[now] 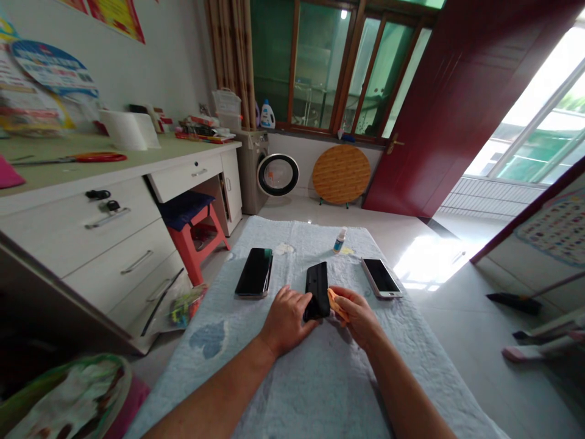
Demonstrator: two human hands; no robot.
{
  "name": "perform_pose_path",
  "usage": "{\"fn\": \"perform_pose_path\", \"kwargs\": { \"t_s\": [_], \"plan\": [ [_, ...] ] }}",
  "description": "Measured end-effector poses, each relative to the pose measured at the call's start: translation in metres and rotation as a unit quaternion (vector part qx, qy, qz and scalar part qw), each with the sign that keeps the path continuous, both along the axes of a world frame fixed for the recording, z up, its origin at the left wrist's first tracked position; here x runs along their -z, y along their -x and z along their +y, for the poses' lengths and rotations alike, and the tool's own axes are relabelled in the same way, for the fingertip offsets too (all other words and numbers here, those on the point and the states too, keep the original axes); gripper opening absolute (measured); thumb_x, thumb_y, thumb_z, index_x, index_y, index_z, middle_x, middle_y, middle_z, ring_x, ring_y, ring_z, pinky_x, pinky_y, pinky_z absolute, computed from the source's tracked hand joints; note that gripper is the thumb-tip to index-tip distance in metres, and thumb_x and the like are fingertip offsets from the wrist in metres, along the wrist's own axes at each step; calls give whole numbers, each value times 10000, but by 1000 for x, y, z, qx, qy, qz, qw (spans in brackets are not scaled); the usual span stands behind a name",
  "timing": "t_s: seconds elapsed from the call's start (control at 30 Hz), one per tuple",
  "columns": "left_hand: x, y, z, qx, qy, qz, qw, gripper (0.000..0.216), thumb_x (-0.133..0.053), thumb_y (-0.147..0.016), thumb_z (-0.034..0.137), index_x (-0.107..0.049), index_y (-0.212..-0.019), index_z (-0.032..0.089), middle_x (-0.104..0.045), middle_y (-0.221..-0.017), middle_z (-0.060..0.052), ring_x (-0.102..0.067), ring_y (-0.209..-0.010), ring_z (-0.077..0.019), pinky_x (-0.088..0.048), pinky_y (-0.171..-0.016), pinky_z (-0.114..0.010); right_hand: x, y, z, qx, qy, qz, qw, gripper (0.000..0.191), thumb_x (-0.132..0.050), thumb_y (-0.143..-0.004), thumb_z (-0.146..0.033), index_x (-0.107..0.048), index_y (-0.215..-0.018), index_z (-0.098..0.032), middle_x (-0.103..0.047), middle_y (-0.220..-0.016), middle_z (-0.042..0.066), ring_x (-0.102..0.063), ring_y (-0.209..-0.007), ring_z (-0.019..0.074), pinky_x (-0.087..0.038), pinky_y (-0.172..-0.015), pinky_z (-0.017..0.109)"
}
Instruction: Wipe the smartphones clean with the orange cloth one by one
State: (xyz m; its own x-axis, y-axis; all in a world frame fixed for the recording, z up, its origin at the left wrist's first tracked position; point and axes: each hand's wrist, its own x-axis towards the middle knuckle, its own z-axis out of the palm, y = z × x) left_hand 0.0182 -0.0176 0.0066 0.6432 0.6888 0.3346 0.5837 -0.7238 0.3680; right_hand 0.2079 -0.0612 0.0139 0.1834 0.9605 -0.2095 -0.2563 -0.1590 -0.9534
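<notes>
A black phone (317,289) lies in the middle of the pale blue towel (320,372). My left hand (287,318) rests on the towel with its fingers against the phone's near left corner, holding it down. My right hand (359,315) is closed on a small orange cloth (336,303), pressed beside the phone's right edge. To the left lies a second black phone (255,272), face up. A white-framed phone (381,277) lies to the right. A small spray bottle (339,240) stands at the towel's far edge, near a white wad (284,249).
A white desk with drawers (105,213) runs along the left, a red stool (194,235) tucked under it. A washing machine (265,167) and a round wooden board (341,174) stand by the far wall. A broom (525,299) lies on the floor at right.
</notes>
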Motion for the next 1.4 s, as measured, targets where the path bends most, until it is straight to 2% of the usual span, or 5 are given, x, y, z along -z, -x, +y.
{"fn": "perform_pose_path", "kwargs": {
  "t_s": [0.37,0.6,0.77,1.0,1.4],
  "plan": [
    [-7,-1,-6,9,-20,-3,1000,814,-554,-791,275,-186,-1511,188,-675,-958,-48,-588,-920,-247,-255,-1105,-496,4,5,0,-58,-30,-10,998,468,-741,-695,-423,-678,-1077,-161,-667,-813,40,-553,-606,105,-370,-503,200],
    [-7,0,-6,25,-22,0,999,759,-536,-787,205,-254,-1491,249,-666,-938,-28,-575,-919,-240,-284,-1091,-495,-2,13,-1,-81,-51,-23,995,482,-763,-668,-412,-679,-1083,-183,-692,-933,64,-624,-759,154,-456,-673,252],
    [-3,-1,-6,24,-13,-29,999,717,-533,-787,181,-305,-1463,248,-669,-934,-31,-593,-902,-232,-306,-1084,-501,-5,15,-2,-81,-34,-58,994,513,-749,-675,-458,-668,-1088,-165,-671,-841,45,-584,-652,118,-402,-570,211],
    [7,-4,-6,4,55,-146,988,684,-577,-776,172,-310,-1405,210,-596,-1245,-119,-576,-1130,-268,-424,-1016,-476,5,9,-1,-70,-21,-117,991,522,-715,-703,-408,-638,-1143,-137,-658,-752,28,-535,-587,108,-387,-541,217],
    [3,-2,-5,-67,153,-121,979,654,-743,-696,184,-503,-1302,229,-622,-984,-47,-624,-949,-231,-488,-891,-379,9,5,-1,-8,-43,-349,936,333,-603,-708,-252,-714,-1015,-187,-692,-809,33,-604,-737,183,-468,-682,287]
  ]
}}
